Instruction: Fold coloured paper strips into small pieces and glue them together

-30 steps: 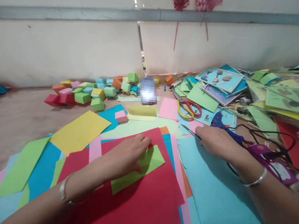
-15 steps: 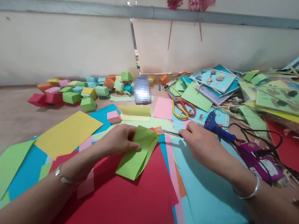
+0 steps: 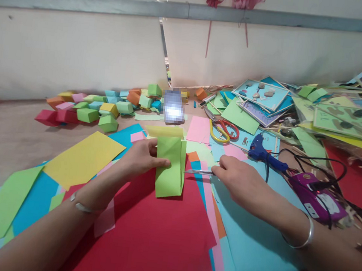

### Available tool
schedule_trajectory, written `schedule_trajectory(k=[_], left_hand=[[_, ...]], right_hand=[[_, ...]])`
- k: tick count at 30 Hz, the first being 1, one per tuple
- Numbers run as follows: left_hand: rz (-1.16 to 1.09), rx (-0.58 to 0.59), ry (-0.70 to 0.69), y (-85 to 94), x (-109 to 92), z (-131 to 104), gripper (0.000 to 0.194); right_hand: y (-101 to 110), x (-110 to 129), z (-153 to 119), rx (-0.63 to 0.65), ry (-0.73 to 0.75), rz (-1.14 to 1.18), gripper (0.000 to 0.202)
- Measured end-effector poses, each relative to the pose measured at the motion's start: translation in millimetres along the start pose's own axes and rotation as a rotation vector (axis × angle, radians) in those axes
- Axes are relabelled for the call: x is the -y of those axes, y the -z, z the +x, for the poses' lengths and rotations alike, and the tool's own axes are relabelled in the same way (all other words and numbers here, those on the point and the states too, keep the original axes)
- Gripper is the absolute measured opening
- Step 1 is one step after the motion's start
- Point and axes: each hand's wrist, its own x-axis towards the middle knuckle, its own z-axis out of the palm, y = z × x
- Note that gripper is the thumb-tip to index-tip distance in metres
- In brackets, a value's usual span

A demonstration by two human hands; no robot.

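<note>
My left hand (image 3: 143,157) grips a folded light-green sheet of paper (image 3: 168,181) at its left edge, thumb in front and fingers behind. The folded sheet stands almost upright above a large red sheet (image 3: 154,236), its layers parted along the right side. In my closed right hand (image 3: 241,180) is a slim, pointed metal blade (image 3: 198,172); its handle is hidden by the fingers, so I cannot tell the exact tool. The blade points left, its tip close to the folded paper's right edge.
Folded paper blocks (image 3: 88,115) are heaped at the back left. Scissors (image 3: 222,129) with red and yellow handles lie beyond my right hand. A blue glue gun (image 3: 266,155) and a purple box (image 3: 317,197) with cables sit right. A blurred lit screen (image 3: 173,109) stands behind.
My left hand has turned the folded green paper more upright and raised its lower edge. The blade in my right hand has come down slightly and left, nearer the paper's right edge.
</note>
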Motion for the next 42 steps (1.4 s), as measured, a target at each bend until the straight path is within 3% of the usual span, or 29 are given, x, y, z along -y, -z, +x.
schedule_trajectory(k=[5, 8, 10, 12, 14, 17, 19, 22, 31, 37, 42], left_hand=[[0.06, -0.043, -0.003, -3.7, 3.8, 2.6, 0.046], [0.175, -0.149, -0.016, -8.7, 1.7, -2.6, 0.07], [0.362, -0.29, -0.138, -12.3, -3.1, -9.6, 0.077], [0.605, -0.342, -0.375, -15.2, -7.5, -16.4, 0.058], [0.768, -0.188, -0.632, -17.6, -8.0, -20.0, 0.042], [0.816, 0.185, -0.787, -22.4, 1.5, -18.8, 0.055], [0.875, 0.319, -0.731, -27.3, 11.1, -16.2, 0.065], [0.967, 0.391, -0.596, -34.5, 20.6, -14.0, 0.061], [1.031, 0.417, -0.545, -37.7, 15.9, -14.2, 0.06], [0.986, 0.421, -0.546, -37.3, 14.3, -15.3, 0.058], [0.979, 0.437, -0.508, -38.1, 12.3, -15.5, 0.059]], right_hand=[[-9.8, 4.4, -3.4, -0.021, 0.102, 0.02, 0.024], [-11.6, 4.0, -3.1, -0.028, 0.131, 0.039, 0.024], [-11.8, 2.7, -1.4, -0.022, 0.134, 0.054, 0.024], [-12.1, 1.3, 0.4, -0.021, 0.13, 0.068, 0.024], [-12.1, 0.6, 1.6, -0.03, 0.138, 0.074, 0.024], [-12.0, 1.2, 1.5, -0.027, 0.156, 0.068, 0.024], [-12.9, 2.0, 0.9, -0.004, 0.162, 0.071, 0.024], [-17.5, 2.1, 0.2, 0.009, 0.231, 0.096, 0.022], [-21.5, 3.8, 0.5, 0.036, 0.304, 0.28, 0.027], [-16.9, 4.6, 0.9, 0.092, 0.292, 0.218, 0.028], [-16.8, 5.0, 1.3, 0.063, 0.296, 0.264, 0.03]])
